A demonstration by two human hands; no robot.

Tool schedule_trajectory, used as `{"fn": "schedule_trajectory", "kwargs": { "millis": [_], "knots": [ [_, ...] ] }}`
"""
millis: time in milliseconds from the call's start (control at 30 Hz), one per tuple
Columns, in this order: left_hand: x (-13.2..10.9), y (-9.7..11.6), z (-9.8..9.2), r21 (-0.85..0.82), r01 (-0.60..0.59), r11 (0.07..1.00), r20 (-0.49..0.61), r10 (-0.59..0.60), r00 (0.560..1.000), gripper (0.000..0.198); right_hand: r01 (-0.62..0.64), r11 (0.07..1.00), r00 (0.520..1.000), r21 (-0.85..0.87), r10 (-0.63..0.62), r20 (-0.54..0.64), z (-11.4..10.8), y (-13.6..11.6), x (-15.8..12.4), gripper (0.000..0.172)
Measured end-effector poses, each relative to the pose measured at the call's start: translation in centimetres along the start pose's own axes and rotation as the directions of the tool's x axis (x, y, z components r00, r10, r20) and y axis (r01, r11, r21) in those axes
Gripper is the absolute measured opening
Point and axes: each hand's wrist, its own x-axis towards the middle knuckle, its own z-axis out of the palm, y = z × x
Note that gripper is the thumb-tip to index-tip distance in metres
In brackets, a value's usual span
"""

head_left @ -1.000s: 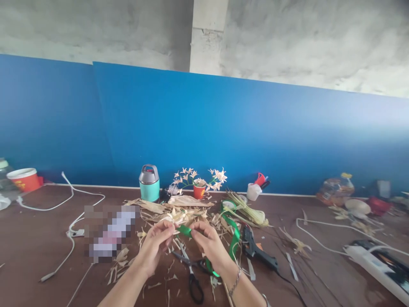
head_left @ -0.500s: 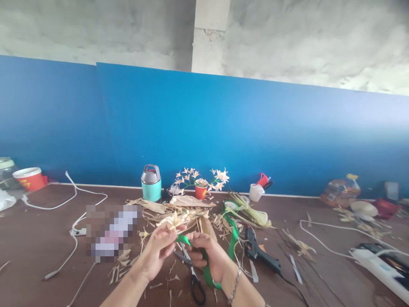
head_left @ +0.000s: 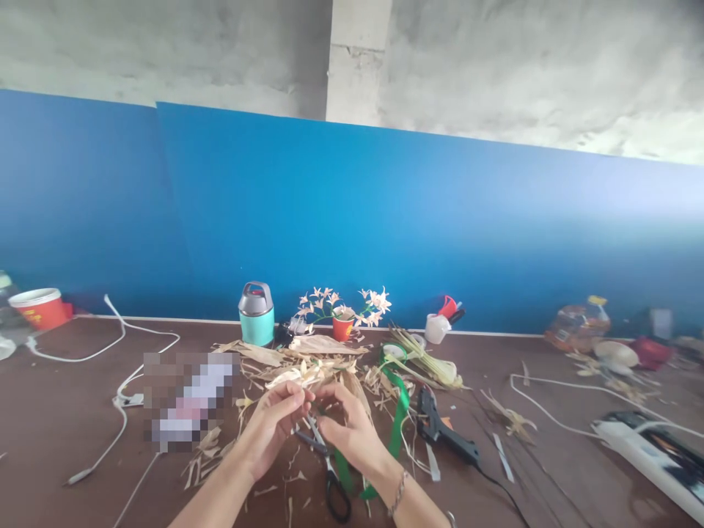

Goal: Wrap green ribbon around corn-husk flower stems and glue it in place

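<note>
My left hand [head_left: 272, 425] is closed round the stem of a pale husk flower [head_left: 300, 375], petals pointing up and away. My right hand [head_left: 346, 425] pinches the same stem just right of the left, fingers closed on a green ribbon [head_left: 397, 422] that trails down under the wrist and back toward a ribbon roll [head_left: 394, 353]. Black-handled scissors [head_left: 330, 477] lie on the brown table [head_left: 66, 418] just below both hands.
A black glue gun [head_left: 443, 433] lies right of my hands. Dry husk scraps [head_left: 286, 359] litter the middle. At the back stand a teal flask [head_left: 257, 315], a small pot of husk flowers [head_left: 344, 315] and a white cup [head_left: 437, 328]. White cables and a power strip [head_left: 649, 455] lie at the sides.
My right hand has come in against the left, and the short green stretch of ribbon between them has closed up. The ribbon now hangs under my right wrist.
</note>
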Motion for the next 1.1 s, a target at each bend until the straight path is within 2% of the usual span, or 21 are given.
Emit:
{"fn": "schedule_trajectory", "kwargs": {
  "millis": [67,133,233,300,400,533,767,1100],
  "knots": [
    [0.1,-0.1,0.1,0.004,-0.003,1.0,-0.005,0.003,1.0,0.016,0.071,0.99,0.997,-0.124,-0.076,-0.031,0.2,0.0,-0.1,0.016],
    [0.1,-0.3,0.0,0.002,-0.003,1.0,-0.006,0.003,1.0,0.016,0.06,0.975,0.994,-0.213,-0.077,-0.072,0.2,0.3,-0.1,0.009],
    [0.3,-0.5,0.0,0.008,-0.012,1.0,-0.02,0.012,1.0,0.017,0.034,0.954,0.989,-0.297,-0.074,-0.125,-0.1,0.7,0.0,0.011],
    [0.3,-0.5,-0.1,0.045,-0.028,0.999,-0.051,0.03,0.998,0.017,0.014,0.957,0.985,-0.29,-0.063,-0.161,-0.3,0.9,0.1,0.012],
    [0.2,-0.5,0.2,0.185,-0.068,0.98,-0.104,0.088,0.991,0.016,-0.025,0.967,0.984,-0.254,-0.021,-0.179,-0.5,0.9,0.3,0.008],
    [-0.1,-0.4,0.9,0.334,-0.096,0.938,-0.135,0.148,0.98,0.013,-0.029,0.973,0.983,-0.227,-0.013,-0.182,-0.3,0.5,0.3,0.018],
    [-0.3,-1.2,1.5,0.271,0.045,0.961,-0.162,-0.001,0.987,0.023,-0.017,0.963,0.973,-0.268,-0.046,-0.226,-0.2,0.8,0.4,0.019],
    [-0.3,-1.5,1.4,0.207,0.049,0.977,-0.14,-0.02,0.99,0.021,-0.03,0.968,0.974,-0.251,-0.028,-0.224,0.0,1.6,0.3,0.022]
  ]
}}
